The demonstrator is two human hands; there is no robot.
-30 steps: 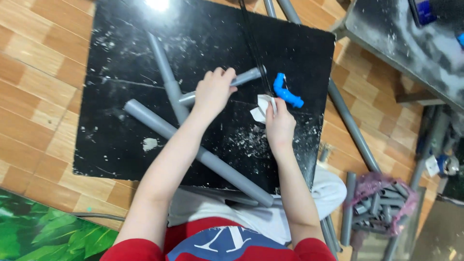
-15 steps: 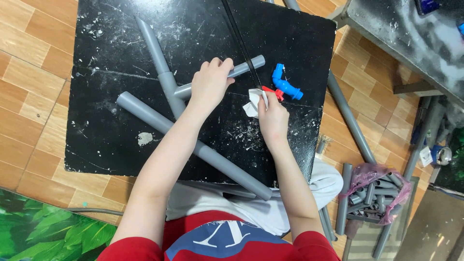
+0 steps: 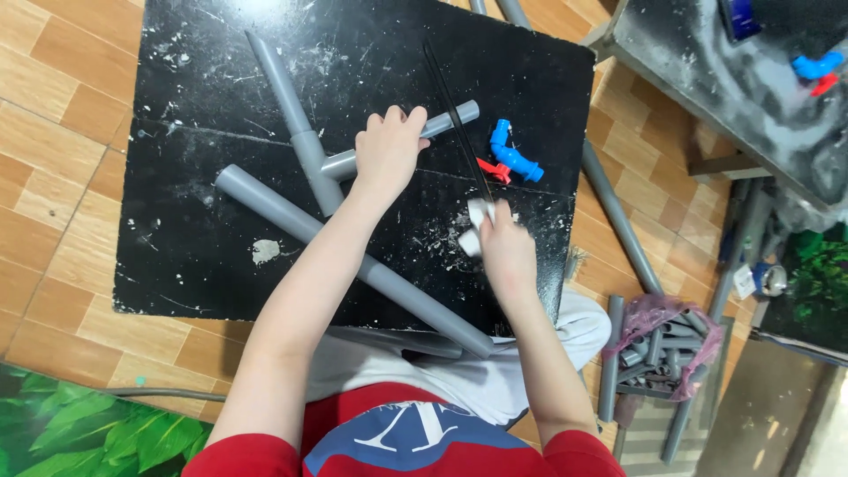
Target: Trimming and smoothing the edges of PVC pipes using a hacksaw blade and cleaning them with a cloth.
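Note:
My left hand (image 3: pixel 386 150) grips a grey plastic pipe (image 3: pixel 446 122) that joins a tee-shaped pipe assembly (image 3: pixel 305 146) on a black scratched board (image 3: pixel 194 212). My right hand (image 3: pixel 505 246) is closed on a small white piece, perhaps a folded sheet or tape roll (image 3: pixel 474 228), nearer the board's front edge. A thin black rod (image 3: pixel 455 115) runs from that hand toward the far edge. A blue tap with a red handle (image 3: pixel 511 157) lies just beyond my right hand. A long grey pipe (image 3: pixel 291 221) lies diagonally under my left forearm.
More grey pipes (image 3: pixel 618 216) lie on the tiled floor at the right, beside a pink bag of pipe offcuts (image 3: pixel 664 340). A second dark table (image 3: pixel 742 97) at the upper right holds another blue tap (image 3: pixel 817 66). Green leaves (image 3: pixel 79 424) show at the lower left.
My right hand has drawn back from the blue tap toward me, still holding the white piece. My left hand keeps its grip on the pipe. The camera view shifted slightly.

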